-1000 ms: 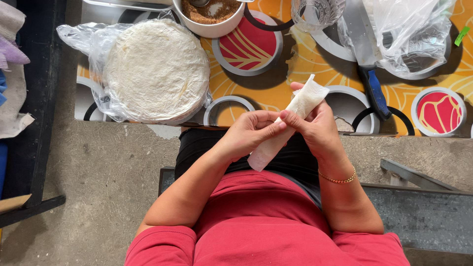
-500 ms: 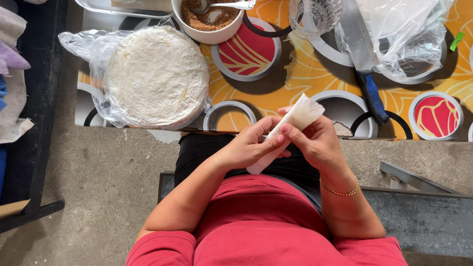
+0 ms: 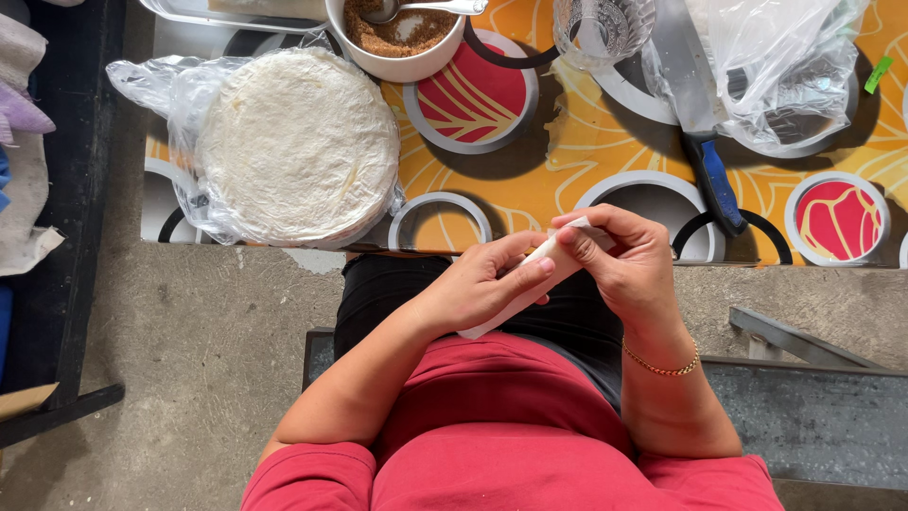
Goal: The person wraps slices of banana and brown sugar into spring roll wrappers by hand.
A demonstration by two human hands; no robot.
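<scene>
Both hands hold a thin white rolled wrapper (image 3: 501, 308) above my lap, slanted from lower left to upper right. My left hand (image 3: 482, 284) cups its lower and middle part with the fingers laid along it. My right hand (image 3: 624, 260), with a gold bracelet at the wrist, pinches the upper end between thumb and fingers. Ahead on the patterned orange table (image 3: 586, 142) lies a round stack of white wrappers (image 3: 298, 142) on an opened clear plastic bag. A white bowl of brown filling (image 3: 397, 33) with a spoon in it stands behind.
A knife with a blue handle (image 3: 714, 180) lies on the table right of my hands, beside a crumpled clear plastic bag (image 3: 785, 66). A clear glass (image 3: 605, 28) stands at the back. Folded cloths (image 3: 24, 170) sit at far left. Concrete floor lies below.
The roll has become tighter and narrower. Both hands have drawn closer over it, the right hand now covering its upper end. The camera view has shifted slightly downward over the table.
</scene>
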